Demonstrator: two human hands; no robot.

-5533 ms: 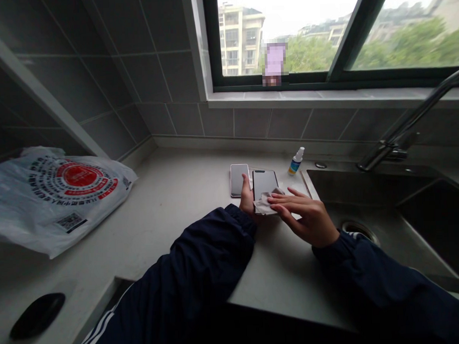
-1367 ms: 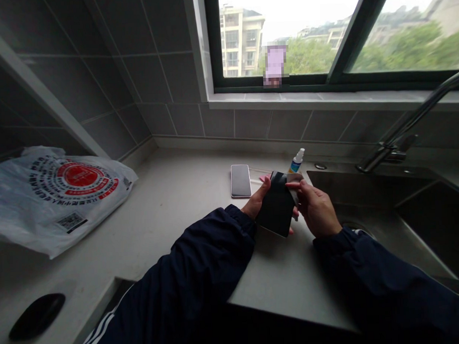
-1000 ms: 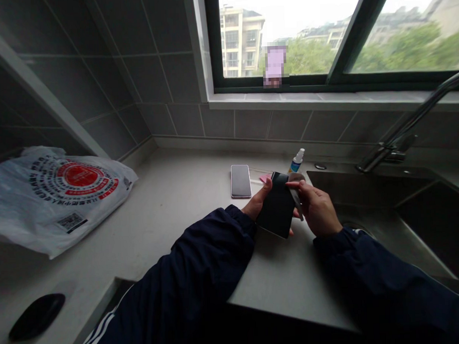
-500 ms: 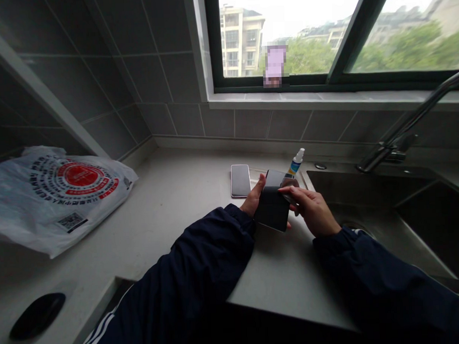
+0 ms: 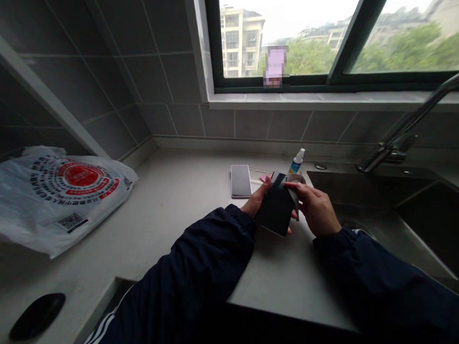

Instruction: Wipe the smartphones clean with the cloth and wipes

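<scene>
My left hand (image 5: 256, 200) is closed around a dark smartphone (image 5: 275, 209), its thumb along the left edge and its fingertips showing at the right edge. The phone is tilted above the counter with its black screen facing me. My right hand (image 5: 316, 207) pinches a thin grey cloth (image 5: 296, 195) against the phone's upper right side. Part of the cloth hangs down behind the fingers. Just behind the hands stands a small spray bottle (image 5: 296, 162) with a white cap and a blue label. To the left, a second phone (image 5: 241, 181) with a pale rim lies flat on the counter.
The steel sink (image 5: 382, 222) with its faucet (image 5: 383, 149) is close on my right. A white plastic bag (image 5: 45, 198) with red and black print rests at the left of the counter (image 5: 170, 194). A black oval object (image 5: 38, 316) lies at the lower left.
The phone has turned slightly and sunk a little. My right hand has shifted slightly right and up with the cloth, which now hangs more visibly beside the phone. Something pink now shows behind it.
</scene>
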